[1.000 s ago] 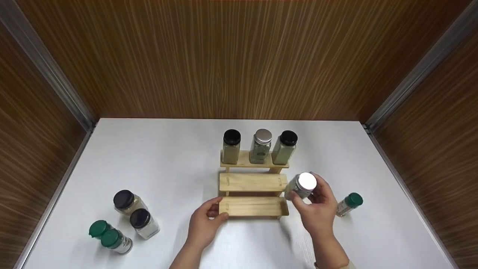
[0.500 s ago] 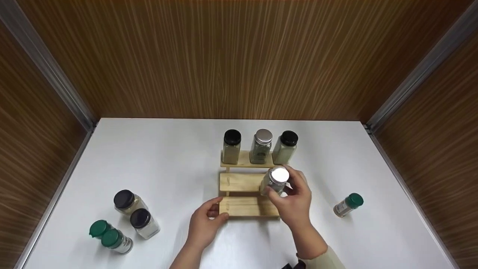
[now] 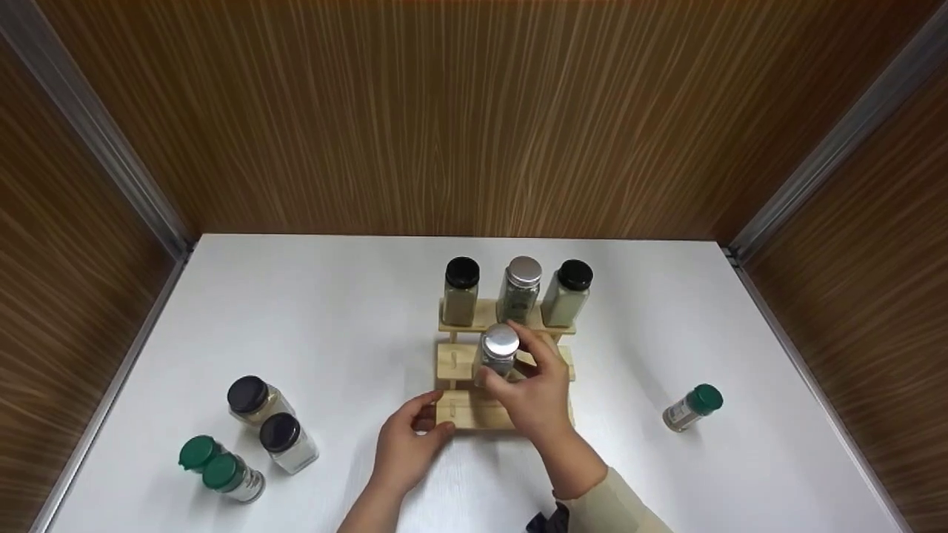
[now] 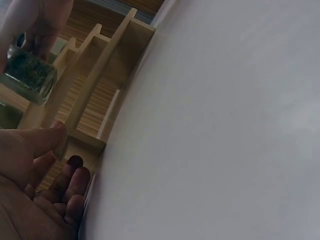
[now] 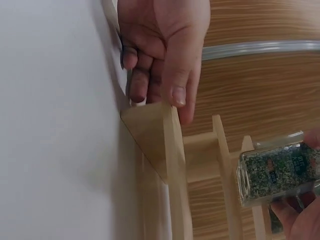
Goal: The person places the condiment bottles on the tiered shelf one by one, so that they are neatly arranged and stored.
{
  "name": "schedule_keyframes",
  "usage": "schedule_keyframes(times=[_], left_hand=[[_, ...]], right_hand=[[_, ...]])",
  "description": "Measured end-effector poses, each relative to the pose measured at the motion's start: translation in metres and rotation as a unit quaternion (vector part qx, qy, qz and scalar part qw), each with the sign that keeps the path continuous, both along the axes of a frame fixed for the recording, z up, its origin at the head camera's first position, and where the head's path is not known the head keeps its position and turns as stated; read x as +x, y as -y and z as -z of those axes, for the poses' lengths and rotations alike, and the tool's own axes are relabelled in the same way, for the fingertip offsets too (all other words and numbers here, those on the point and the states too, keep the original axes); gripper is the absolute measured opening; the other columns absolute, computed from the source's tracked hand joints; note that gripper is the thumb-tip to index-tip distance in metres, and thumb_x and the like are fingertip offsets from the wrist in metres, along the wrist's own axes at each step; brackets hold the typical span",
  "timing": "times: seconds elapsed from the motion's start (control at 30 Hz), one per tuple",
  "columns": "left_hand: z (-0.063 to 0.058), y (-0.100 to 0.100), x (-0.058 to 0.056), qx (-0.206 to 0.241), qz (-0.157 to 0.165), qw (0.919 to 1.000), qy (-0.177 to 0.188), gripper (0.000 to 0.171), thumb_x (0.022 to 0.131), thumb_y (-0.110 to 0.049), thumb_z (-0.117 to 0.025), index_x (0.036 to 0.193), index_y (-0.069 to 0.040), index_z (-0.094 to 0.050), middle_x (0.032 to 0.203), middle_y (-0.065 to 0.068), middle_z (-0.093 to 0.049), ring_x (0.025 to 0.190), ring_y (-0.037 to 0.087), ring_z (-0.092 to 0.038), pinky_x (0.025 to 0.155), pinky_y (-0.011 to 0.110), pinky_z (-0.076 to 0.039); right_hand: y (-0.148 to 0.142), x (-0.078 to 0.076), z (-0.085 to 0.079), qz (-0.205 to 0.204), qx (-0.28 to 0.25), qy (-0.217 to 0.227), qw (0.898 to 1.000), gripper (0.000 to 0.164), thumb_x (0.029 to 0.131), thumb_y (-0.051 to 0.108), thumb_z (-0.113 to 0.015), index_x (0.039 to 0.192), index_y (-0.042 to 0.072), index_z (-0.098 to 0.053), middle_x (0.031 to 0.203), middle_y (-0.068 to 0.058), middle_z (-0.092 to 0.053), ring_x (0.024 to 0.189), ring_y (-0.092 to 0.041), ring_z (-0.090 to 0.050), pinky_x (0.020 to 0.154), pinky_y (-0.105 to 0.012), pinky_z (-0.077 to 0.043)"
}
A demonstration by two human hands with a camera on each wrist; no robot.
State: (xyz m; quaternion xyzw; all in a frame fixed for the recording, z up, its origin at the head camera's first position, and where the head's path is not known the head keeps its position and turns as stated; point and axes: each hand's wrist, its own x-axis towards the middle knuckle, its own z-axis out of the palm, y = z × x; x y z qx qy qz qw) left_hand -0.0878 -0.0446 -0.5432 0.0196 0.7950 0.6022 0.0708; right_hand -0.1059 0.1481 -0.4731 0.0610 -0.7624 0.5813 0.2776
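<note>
A small three-step wooden rack point(image 3: 466, 411) stands on the white table. My left hand point(image 3: 406, 446) grips the left end of its lowest step, thumb at the front. Between the thumb and fingers of my right hand point(image 3: 541, 400) is a glass spice jar point(image 3: 501, 343) with a silver lid, held over the middle step. Green dried flakes fill that jar in the right wrist view point(image 5: 277, 172), where its base looks clear of the step. The top step bears a black-lidded jar point(image 3: 461, 296), a silver-lidded jar point(image 3: 521, 285) and another black-lidded jar point(image 3: 566, 296).
On the left of the table are two black-lidded jars point(image 3: 287, 444) and two green-capped jars point(image 3: 235, 477). One green-capped jar point(image 3: 692, 407) stands alone at the right. A wood-grain wall point(image 3: 444, 118) closes the back.
My right hand has carried the silver-lidded spice jar leftward, from beside the rack's right end to over the middle step. The left hand has stayed at the rack's left end.
</note>
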Motion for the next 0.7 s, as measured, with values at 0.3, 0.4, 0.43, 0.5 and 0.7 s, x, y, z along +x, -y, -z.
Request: schedule_keyframes(times=[0.3,0.4,0.43,0.5,0.7], left_hand=[[0.001,0.001,0.0,-0.003,-0.002,1.0,-0.002,0.053,0.089,-0.01,-0.084,0.138,-0.003,-0.066,0.109,0.007,-0.073,0.094,0.019,-0.068,0.086,0.04,-0.056],[0.001,0.001,0.0,-0.001,-0.002,1.0,-0.005,0.052,0.089,-0.009,-0.084,0.138,-0.003,-0.067,0.108,0.007,-0.073,0.093,0.019,-0.068,0.085,0.039,-0.056],[0.001,0.001,0.0,0.0,-0.002,1.0,-0.005,0.052,0.089,-0.009,-0.084,0.137,-0.002,-0.067,0.108,0.007,-0.074,0.093,0.019,-0.068,0.085,0.039,-0.057],[0.002,0.001,0.0,0.001,0.0,1.0,-0.005,0.052,0.09,-0.011,-0.084,0.138,-0.003,-0.067,0.108,0.007,-0.073,0.094,0.018,-0.069,0.085,0.039,-0.057],[0.002,0.001,0.0,0.002,-0.002,0.9999,-0.01,0.053,0.089,-0.012,-0.085,0.137,-0.001,-0.066,0.108,0.008,-0.073,0.094,0.019,-0.069,0.086,0.042,-0.057]], right_hand=[[0.014,-0.01,0.002,-0.011,0.004,0.0,1.0,0.065,0.071,-0.009,-0.087,0.133,-0.001,-0.069,0.113,-0.011,-0.065,0.103,-0.029,-0.067,0.083,-0.037,-0.064],[0.018,-0.012,0.002,-0.023,0.006,0.001,1.0,0.064,0.072,-0.008,-0.088,0.133,-0.001,-0.068,0.114,-0.011,-0.065,0.105,-0.03,-0.067,0.085,-0.037,-0.063],[0.019,-0.013,0.001,-0.026,0.008,0.001,1.0,0.064,0.073,-0.008,-0.088,0.133,-0.001,-0.068,0.114,-0.011,-0.065,0.105,-0.031,-0.068,0.085,-0.037,-0.063],[0.02,-0.014,0.001,-0.027,0.014,0.0,1.0,0.062,0.073,-0.007,-0.089,0.132,-0.001,-0.068,0.113,-0.011,-0.065,0.105,-0.03,-0.069,0.084,-0.037,-0.063],[0.023,-0.015,-0.001,-0.02,0.032,0.001,0.999,0.06,0.075,-0.002,-0.092,0.131,0.0,-0.071,0.112,-0.009,-0.069,0.102,-0.026,-0.068,0.076,-0.034,-0.064]])
